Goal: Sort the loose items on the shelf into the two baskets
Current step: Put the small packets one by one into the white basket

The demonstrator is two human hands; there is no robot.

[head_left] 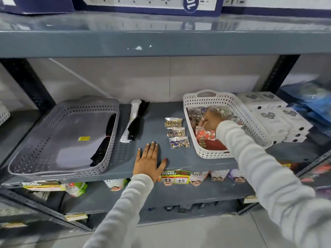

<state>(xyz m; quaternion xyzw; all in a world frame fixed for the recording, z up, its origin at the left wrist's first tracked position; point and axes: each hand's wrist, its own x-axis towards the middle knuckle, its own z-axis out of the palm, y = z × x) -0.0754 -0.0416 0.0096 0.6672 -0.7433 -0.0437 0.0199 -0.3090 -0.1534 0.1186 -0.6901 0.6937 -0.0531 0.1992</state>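
Note:
A grey basket (71, 126) stands on the left of the shelf with one bundle of black zippers (105, 138) along its right wall. Loose beside it lie a white zipper bundle (130, 120) and a black zipper bundle (138, 120). Three clear packets of buttons (176, 132) lie in a column mid-shelf. The white basket (254, 126) on the right holds several button packets, among them an orange one (205, 134). My left hand (148, 161) rests flat on the shelf, fingers spread. My right hand (212, 119) is inside the white basket, curled over the packets; its grip is hidden.
White boxes (279, 119) are stacked right of the white basket, with blue bags (311, 102) beyond. The upper shelf beam (161, 43) hangs overhead. Price tags (174, 177) hang at the shelf's front edge, above products on the lower shelf.

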